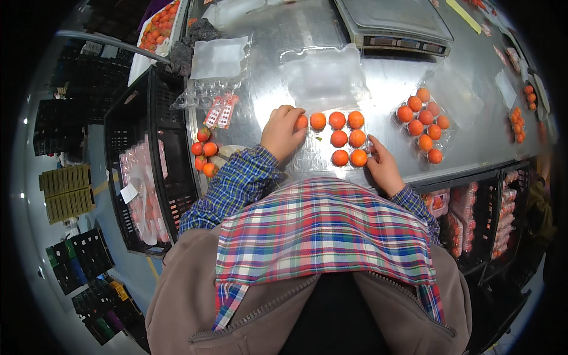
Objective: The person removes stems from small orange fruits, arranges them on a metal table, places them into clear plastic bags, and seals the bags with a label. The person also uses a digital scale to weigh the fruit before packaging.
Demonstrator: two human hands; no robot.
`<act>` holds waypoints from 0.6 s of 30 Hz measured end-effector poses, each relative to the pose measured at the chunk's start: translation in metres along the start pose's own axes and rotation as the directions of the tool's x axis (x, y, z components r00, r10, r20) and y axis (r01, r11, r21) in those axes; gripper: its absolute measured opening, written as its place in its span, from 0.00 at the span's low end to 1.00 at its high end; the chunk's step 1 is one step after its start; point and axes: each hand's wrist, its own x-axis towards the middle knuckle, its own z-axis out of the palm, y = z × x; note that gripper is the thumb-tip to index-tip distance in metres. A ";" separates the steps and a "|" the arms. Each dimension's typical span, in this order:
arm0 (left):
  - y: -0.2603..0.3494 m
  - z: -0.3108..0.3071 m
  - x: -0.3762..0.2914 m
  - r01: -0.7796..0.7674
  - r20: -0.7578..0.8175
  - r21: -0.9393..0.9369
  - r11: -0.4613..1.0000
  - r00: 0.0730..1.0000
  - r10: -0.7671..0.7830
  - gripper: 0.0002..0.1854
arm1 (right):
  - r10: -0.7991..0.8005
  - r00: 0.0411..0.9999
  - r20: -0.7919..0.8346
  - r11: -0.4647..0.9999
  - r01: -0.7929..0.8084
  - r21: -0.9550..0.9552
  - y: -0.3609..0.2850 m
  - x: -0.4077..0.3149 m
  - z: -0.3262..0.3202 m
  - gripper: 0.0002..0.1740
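Note:
A clear plastic clamshell tray [306, 156] lies unfolded before me, its lid [326, 73] pointing away. Several orange-red tomatoes [339, 139] sit in its cups, filling the top row and the two right-hand columns; cups at the lower left hold none. My left hand [283, 133] has its fingers on the tomato [301, 122] at the row's left end. My right hand [382, 162] rests at the tray's right edge, fingers apart, beside the lower right tomato [358, 157]. A small green leaf bit [318, 139] lies in the tray.
Loose tomatoes [210, 149] lie by my left sleeve, near label strips [221, 111] and stacked clear trays [219, 57]. Another filled tray [425, 117] stands to the right. A weighing scale [399, 31] is at the back. Black crates [153, 155] flank the metal table [266, 62].

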 end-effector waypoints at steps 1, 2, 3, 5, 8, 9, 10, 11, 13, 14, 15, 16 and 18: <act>0.001 0.000 0.002 0.019 0.032 0.009 1.000 0.999 -0.019 0.23 | 0.019 1.000 -0.003 1.000 -0.020 -0.018 -0.001 0.000 -0.001 0.34; 0.001 0.000 0.003 0.035 0.062 0.020 0.999 0.997 -0.036 0.22 | 0.059 0.998 0.002 0.998 -0.059 0.034 -0.004 -0.001 -0.002 0.34; 0.001 -0.001 0.004 0.047 0.086 0.035 0.998 0.995 -0.050 0.21 | 0.050 0.999 0.010 0.999 -0.050 0.007 -0.007 -0.002 -0.004 0.34; -0.001 -0.004 0.004 0.044 0.138 0.064 0.997 0.989 -0.053 0.24 | 0.069 0.998 0.005 0.996 -0.069 -0.055 -0.019 -0.003 -0.007 0.33; -0.002 -0.007 0.002 0.056 0.133 0.058 0.997 0.989 -0.063 0.27 | -0.221 0.970 -0.100 0.878 0.153 -0.455 -0.047 0.000 -0.020 0.28; -0.002 -0.007 0.001 0.053 0.119 0.039 0.998 0.991 -0.057 0.28 | -0.332 0.939 -0.087 0.850 0.258 -0.459 -0.057 0.004 -0.023 0.26; -0.002 -0.007 0.000 0.048 0.105 0.019 0.999 0.993 -0.050 0.28 | -0.403 0.912 -0.078 0.824 0.324 -0.464 -0.066 0.014 -0.027 0.25; -0.001 -0.006 0.000 0.049 0.068 0.008 0.999 0.996 -0.050 0.29 | -0.527 0.847 -0.071 0.768 0.439 -0.467 -0.074 0.026 -0.027 0.23; 0.001 -0.003 -0.002 0.043 -0.017 -0.015 0.999 0.999 -0.043 0.29 | -0.643 0.766 0.010 0.654 0.555 -0.514 -0.085 0.054 -0.019 0.21; 0.002 -0.001 -0.004 0.069 -0.005 0.019 0.997 0.998 -0.069 0.29 | -0.629 0.773 0.084 0.612 0.559 -0.560 -0.088 0.072 -0.012 0.21; 0.004 0.000 -0.005 0.087 -0.003 0.054 0.995 0.996 -0.087 0.28 | -0.686 0.713 0.147 0.521 0.622 -0.585 -0.090 0.091 -0.003 0.21; 0.004 0.001 -0.006 0.106 -0.002 0.090 0.990 0.994 -0.106 0.28 | -0.694 0.686 0.218 0.454 0.653 -0.607 -0.091 0.107 0.006 0.21; 0.004 0.003 -0.006 0.112 0.021 0.072 0.991 0.993 -0.113 0.28 | -0.648 0.664 0.373 0.325 0.684 -0.654 -0.093 0.134 0.023 0.20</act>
